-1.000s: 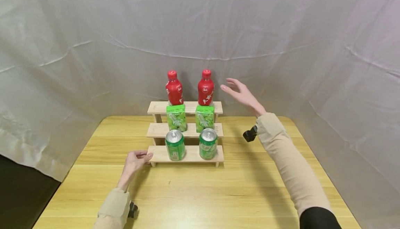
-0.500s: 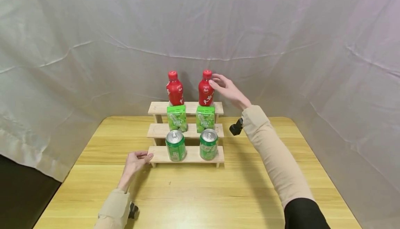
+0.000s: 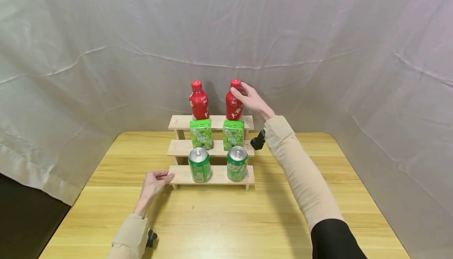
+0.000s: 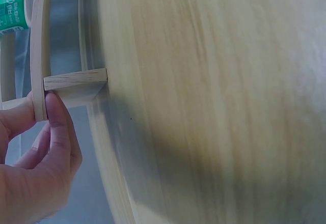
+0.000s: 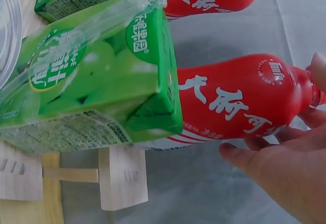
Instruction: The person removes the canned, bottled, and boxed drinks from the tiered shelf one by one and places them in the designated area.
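My left hand point(image 3: 152, 184) pinches the left end of the lowest board of a three-step wooden display rack point(image 3: 216, 175). In the left wrist view, thumb and fingers of the left hand point(image 4: 43, 168) lie on opposite sides of the board point(image 4: 39, 56). At the top right, my right hand point(image 3: 253, 101) holds the right red bottle point(image 3: 233, 111) around its neck, the bottle upright on the top step. Seen in the right wrist view, the thumb is by the cap of the red bottle point(image 5: 239, 99), with fingers of the right hand point(image 5: 293, 168) around its shoulder.
Another red bottle point(image 3: 199, 103) stands at left on the top step. Two green juice cartons point(image 3: 201, 134) occupy the middle step, two green cans point(image 3: 199, 168) the lowest. The rack stands on a wooden table point(image 3: 219, 223) before a grey curtain point(image 3: 226, 27).
My right hand has moved left from beside the right red bottle to its neck, and the fingers have closed round it. The left hand stays on the rack's lowest board.
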Demonstrator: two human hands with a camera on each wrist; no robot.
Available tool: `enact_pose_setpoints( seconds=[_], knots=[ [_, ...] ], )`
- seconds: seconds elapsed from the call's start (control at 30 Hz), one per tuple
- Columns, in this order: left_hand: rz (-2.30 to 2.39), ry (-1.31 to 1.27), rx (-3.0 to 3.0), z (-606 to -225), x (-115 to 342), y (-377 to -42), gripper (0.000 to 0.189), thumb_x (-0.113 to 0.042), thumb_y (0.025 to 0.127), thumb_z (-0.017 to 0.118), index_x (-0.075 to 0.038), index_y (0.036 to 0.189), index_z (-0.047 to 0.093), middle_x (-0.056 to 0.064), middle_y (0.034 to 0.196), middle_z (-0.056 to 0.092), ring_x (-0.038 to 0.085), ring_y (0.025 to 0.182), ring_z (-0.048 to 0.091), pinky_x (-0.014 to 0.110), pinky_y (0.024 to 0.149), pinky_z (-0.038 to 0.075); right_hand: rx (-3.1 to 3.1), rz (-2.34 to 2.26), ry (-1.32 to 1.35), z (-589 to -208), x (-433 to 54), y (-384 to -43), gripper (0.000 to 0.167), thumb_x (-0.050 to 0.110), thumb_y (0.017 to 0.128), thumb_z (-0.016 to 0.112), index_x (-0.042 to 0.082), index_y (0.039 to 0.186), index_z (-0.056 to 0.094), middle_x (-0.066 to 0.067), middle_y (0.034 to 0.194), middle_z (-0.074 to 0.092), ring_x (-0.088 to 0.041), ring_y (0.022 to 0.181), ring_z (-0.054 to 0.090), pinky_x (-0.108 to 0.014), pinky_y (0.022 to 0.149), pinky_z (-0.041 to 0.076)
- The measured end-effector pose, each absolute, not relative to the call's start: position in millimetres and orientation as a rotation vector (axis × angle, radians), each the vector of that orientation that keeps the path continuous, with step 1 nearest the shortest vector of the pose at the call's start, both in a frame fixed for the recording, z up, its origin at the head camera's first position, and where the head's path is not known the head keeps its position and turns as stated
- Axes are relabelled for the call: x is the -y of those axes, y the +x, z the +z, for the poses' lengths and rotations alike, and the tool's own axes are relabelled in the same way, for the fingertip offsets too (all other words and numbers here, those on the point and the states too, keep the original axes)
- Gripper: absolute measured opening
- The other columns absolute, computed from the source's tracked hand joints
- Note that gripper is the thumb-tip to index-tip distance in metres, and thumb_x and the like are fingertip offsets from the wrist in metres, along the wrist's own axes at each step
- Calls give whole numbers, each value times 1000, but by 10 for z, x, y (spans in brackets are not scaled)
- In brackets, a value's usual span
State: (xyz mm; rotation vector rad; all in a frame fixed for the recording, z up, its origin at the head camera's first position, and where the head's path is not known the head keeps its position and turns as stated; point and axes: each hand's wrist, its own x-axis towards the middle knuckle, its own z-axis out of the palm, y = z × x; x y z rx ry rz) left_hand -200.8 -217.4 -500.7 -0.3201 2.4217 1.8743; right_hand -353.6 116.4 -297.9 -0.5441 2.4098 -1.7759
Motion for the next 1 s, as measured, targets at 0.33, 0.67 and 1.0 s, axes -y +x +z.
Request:
enact_pose_setpoints(
  seconds=[0.33,0.67,1.0],
  knots=[
    [1866,-325,-2435,-5003,2168,-2010,39,-3,94,67,22,123,56,27,104,72,3,72,66,16,69,61,-2346,-1879,-470,-2971,-1113,-3541,48,21,105,53,2,148,41,-22,147,50,-32,133,49,-49,122,39],
    [1862,-327,-2437,-4999,2175,-2006,41,-3,94,67,22,124,55,26,102,72,3,71,66,17,69,62,-2296,-1929,-447,-2949,-1101,-3528,47,19,104,55,1,146,43,-23,145,51,-28,125,52,-47,120,41],
    [1846,-342,-2451,-5004,2173,-2018,41,-5,94,69,21,123,57,27,102,72,5,72,67,24,73,65,-2340,-1979,-458,-2984,-1145,-3505,44,17,103,57,-1,141,47,-24,139,54,-27,119,54,-47,116,46]
  ],
)
